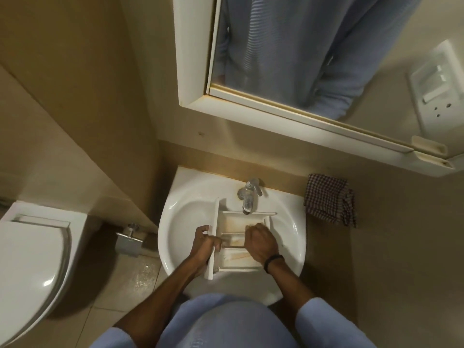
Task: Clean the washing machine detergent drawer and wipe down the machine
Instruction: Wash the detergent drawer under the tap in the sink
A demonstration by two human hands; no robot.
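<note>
Holding the drawer (233, 223) in the sink (180, 197), your left grip (204, 244) curls round its edge; your right grip (261, 244) curls inside, on what I cannot tell. It may slip when wet and hit the tap (248, 197).

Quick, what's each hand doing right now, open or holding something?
Left hand: grips the detergent drawer by its front panel.
Right hand: fingers curled inside the drawer; whether it holds anything cannot be told.

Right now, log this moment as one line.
stage: drawer cleaning | drawer: in sink under tap | left hand: holds drawer front | right hand: curled inside drawer, grip unclear | cloth: beside sink
</note>
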